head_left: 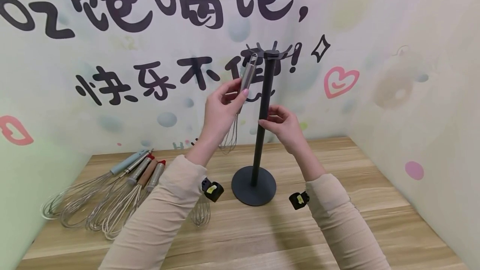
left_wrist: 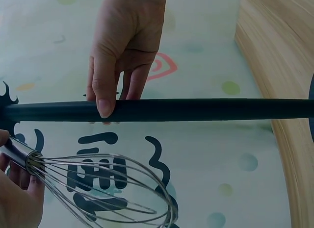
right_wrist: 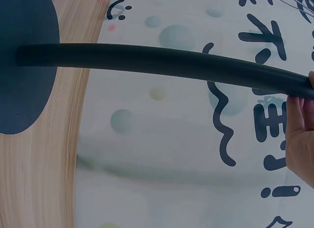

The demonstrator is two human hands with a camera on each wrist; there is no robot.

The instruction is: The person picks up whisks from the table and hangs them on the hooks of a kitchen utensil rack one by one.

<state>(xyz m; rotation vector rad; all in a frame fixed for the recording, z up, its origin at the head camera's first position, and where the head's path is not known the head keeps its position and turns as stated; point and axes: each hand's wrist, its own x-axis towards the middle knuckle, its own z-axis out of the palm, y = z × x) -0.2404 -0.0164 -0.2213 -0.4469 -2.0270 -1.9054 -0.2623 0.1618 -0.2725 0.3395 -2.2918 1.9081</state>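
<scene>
My left hand (head_left: 221,105) holds a metal-handled whisk (head_left: 248,76) by its handle, wires hanging down. The loop at the handle's top is close to the left side of the hook ring (head_left: 271,54) crowning a dark stand. In the left wrist view the whisk's wire balloon (left_wrist: 169,208) spreads beside the pole (left_wrist: 196,110). Halfway up that pole, my right hand (head_left: 286,130) grips it between thumb and fingers. The stand's round base (head_left: 253,195) rests on the table. Only part of the right hand (right_wrist: 301,149) enters the right wrist view.
Several whisks (head_left: 127,163) lie side by side on the wooden table (head_left: 318,228), at its left. Another whisk's wires (head_left: 201,213) show under the left sleeve, the rest hidden. A printed wall (head_left: 180,128) stands close behind the stand.
</scene>
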